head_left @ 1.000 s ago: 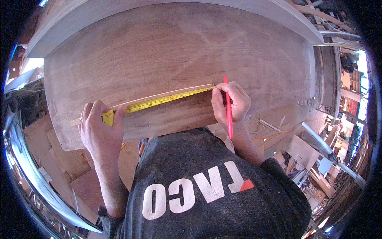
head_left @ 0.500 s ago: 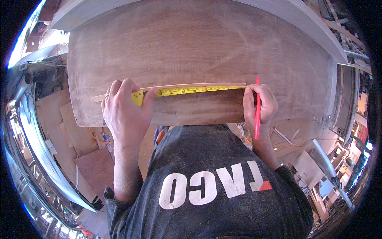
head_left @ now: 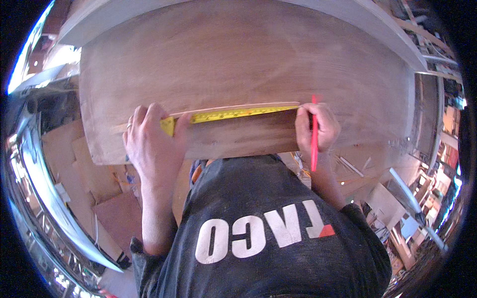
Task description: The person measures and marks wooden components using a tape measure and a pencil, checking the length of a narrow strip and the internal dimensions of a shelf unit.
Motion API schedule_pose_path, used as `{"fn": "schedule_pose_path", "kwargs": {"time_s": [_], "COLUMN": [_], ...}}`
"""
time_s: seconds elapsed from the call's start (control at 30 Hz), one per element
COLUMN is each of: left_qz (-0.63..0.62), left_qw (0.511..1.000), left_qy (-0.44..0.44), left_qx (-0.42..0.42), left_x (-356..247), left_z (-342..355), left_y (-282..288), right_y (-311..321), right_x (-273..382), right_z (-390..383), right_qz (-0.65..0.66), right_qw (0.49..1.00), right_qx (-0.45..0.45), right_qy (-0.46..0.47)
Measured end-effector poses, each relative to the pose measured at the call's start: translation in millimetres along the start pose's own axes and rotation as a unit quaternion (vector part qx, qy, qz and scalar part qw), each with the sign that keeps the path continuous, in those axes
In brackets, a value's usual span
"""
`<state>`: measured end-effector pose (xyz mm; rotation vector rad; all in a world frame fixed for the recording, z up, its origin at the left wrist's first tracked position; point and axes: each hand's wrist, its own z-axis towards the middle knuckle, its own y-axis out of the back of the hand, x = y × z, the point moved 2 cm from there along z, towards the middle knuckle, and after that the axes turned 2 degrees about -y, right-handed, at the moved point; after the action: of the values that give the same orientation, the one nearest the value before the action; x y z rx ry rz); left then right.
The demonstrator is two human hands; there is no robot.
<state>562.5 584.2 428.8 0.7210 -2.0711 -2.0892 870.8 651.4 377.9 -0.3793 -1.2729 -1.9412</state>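
A yellow tape measure (head_left: 233,115) is stretched along a thin wooden strip (head_left: 248,105) that lies across a broad wooden panel (head_left: 248,64). My left hand (head_left: 156,136) is wrapped round the yellow tape case, with the thumb at the blade's mouth; the strip's left end runs beneath that hand. At the other end, my right hand (head_left: 320,126) pinches the blade's tip against the strip's right end. A red pen (head_left: 314,141) is also held in that hand, standing out beyond the fingers both above and below.
Along the panel's far side rises a pale raised board (head_left: 348,15). Flat wooden sheets (head_left: 119,218) lie on the floor at left. Offcuts and boards (head_left: 392,218) are piled at the right.
The whole view has shifted slightly, so the panel appears a little farther left. Both hands keep their hold on the stretched tape, and the pen remains in the right hand.
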Motion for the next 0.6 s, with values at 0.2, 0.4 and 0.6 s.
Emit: {"fn": "schedule_pose_path", "kwargs": {"time_s": [0.2,0.4,0.6], "left_qz": [-0.004,-0.004,0.007], "left_qw": [1.0,1.0,1.0], "left_qy": [0.005,-0.001,-0.009], "left_qx": [0.004,0.008,0.01], "left_x": [1.7,-2.4,1.7], "left_z": [-1.7,-0.8,-1.5], "left_y": [-2.8,-3.7,-2.9], "right_y": [-2.9,3.3,0.7], "right_x": [-1.4,-1.3,-0.6], "right_z": [-3.2,-1.4,0.0], "right_qz": [0.029,0.044,0.042], "right_qw": [0.999,0.998,0.998], "right_qx": [-0.003,0.01,0.01], "right_qy": [-0.034,-0.049,-0.049]}}
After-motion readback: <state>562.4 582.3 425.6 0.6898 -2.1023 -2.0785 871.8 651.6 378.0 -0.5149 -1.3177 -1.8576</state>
